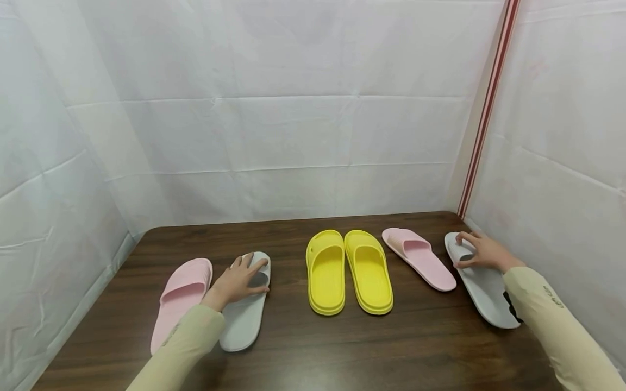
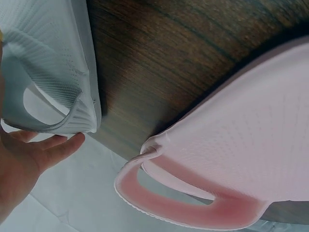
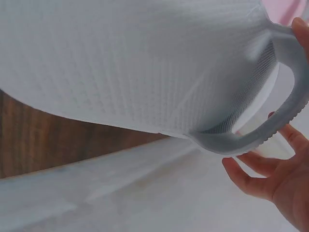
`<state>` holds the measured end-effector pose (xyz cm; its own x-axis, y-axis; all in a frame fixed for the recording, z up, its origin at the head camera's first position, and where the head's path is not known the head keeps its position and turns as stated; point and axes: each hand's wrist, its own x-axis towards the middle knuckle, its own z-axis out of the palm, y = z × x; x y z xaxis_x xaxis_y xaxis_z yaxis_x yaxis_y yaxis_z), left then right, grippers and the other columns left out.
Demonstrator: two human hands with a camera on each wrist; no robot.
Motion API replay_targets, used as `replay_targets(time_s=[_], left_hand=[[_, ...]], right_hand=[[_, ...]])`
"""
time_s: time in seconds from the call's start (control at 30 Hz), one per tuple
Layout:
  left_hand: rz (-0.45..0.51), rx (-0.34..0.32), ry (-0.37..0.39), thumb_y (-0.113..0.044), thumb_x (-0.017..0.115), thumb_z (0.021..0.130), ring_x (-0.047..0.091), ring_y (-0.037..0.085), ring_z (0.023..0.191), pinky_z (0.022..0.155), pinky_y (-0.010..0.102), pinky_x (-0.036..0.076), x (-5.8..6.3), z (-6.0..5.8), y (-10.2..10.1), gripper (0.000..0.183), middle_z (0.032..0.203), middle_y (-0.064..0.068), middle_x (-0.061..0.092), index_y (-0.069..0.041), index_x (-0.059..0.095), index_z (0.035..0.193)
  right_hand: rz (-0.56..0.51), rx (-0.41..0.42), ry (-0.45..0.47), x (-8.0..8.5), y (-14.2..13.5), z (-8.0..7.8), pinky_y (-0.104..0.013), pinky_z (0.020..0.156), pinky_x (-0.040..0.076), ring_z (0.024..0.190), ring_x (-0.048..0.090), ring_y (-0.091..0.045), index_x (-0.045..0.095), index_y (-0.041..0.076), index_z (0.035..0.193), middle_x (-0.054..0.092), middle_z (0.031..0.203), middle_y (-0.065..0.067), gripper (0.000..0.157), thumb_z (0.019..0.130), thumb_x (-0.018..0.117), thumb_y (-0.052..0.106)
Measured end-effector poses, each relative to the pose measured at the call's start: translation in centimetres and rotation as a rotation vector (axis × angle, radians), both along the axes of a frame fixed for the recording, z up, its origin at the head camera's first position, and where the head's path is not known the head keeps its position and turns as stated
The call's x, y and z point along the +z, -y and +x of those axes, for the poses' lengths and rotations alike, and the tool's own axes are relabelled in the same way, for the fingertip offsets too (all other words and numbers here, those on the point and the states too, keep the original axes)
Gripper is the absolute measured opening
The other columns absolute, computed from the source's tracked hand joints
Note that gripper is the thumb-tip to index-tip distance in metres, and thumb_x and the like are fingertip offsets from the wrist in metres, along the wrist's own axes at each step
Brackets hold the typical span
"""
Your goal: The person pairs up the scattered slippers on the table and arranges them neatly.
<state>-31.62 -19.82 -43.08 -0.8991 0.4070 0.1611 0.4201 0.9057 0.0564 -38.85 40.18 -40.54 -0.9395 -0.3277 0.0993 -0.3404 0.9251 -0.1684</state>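
At the left, my left hand grips a grey slipper across its strap, fingers spread over the toe end and thumb at the right side. The left wrist view shows its fingertips right at the strap's edge. Against the right side of the table, my right hand holds the strap of another grey slipper. Its thumb and fingers bend round the strap from opposite sides in the right wrist view, the fingertips at the strap's edge. Both grey slippers lie on the table, toes pointing away.
A pink slipper lies left of my left hand. Two yellow slippers stand side by side mid-table. Another pink slipper lies slanted between them and my right hand. White sheeting walls the brown table at the back and sides.
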Motion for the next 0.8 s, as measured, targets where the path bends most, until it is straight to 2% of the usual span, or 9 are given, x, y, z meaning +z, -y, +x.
replay_targets(time_s=[0.2,0.37,0.57,0.7,0.8], left_hand=[[0.015,-0.001,-0.018,-0.047,0.062,0.078,0.040,0.047,0.115,0.074,0.061,0.043,0.4,0.0,0.2,0.062,0.131,0.026,0.036,-0.017,0.042,0.129],[0.062,0.017,0.018,-0.044,0.064,0.077,0.037,0.051,0.117,0.078,0.065,0.039,1.0,-0.4,0.5,0.062,0.133,0.028,0.035,-0.016,0.041,0.128],[0.091,0.024,0.087,-0.041,0.064,0.078,0.032,0.054,0.120,0.080,0.067,0.036,1.2,-0.7,1.2,0.061,0.136,0.028,0.032,-0.014,0.040,0.127],[0.105,0.012,0.095,-0.039,0.066,0.077,0.032,0.055,0.119,0.078,0.067,0.037,1.4,-0.8,1.5,0.058,0.135,0.029,0.032,-0.013,0.042,0.124],[0.114,0.016,0.091,-0.038,0.067,0.076,0.033,0.055,0.118,0.076,0.065,0.039,1.4,-0.9,1.8,0.056,0.134,0.030,0.033,-0.014,0.042,0.120]], right_hand=[[0.034,-0.018,-0.066,2.4,3.1,0.3,-0.044,0.062,0.044,0.083,0.053,-0.036,0.045,0.023,0.104,0.044,0.117,-0.023,0.059,0.063,0.070,0.057],[0.009,-0.044,-0.050,4.1,7.0,0.7,-0.047,0.061,0.043,0.084,0.052,-0.040,0.043,0.022,0.108,0.040,0.120,-0.021,0.060,0.065,0.069,0.056],[-0.062,-0.073,-0.014,5.0,11.4,1.0,-0.058,0.066,0.040,0.098,0.044,-0.052,0.041,0.024,0.112,0.034,0.128,-0.020,0.061,0.068,0.067,0.057],[-0.109,-0.051,-0.010,5.5,14.7,1.4,-0.061,0.074,0.039,0.104,0.043,-0.049,0.043,0.024,0.113,0.034,0.131,-0.019,0.059,0.069,0.067,0.054],[-0.136,-0.027,-0.011,6.0,17.5,1.9,-0.060,0.073,0.040,0.105,0.043,-0.047,0.043,0.024,0.113,0.035,0.132,-0.018,0.059,0.069,0.067,0.055]])
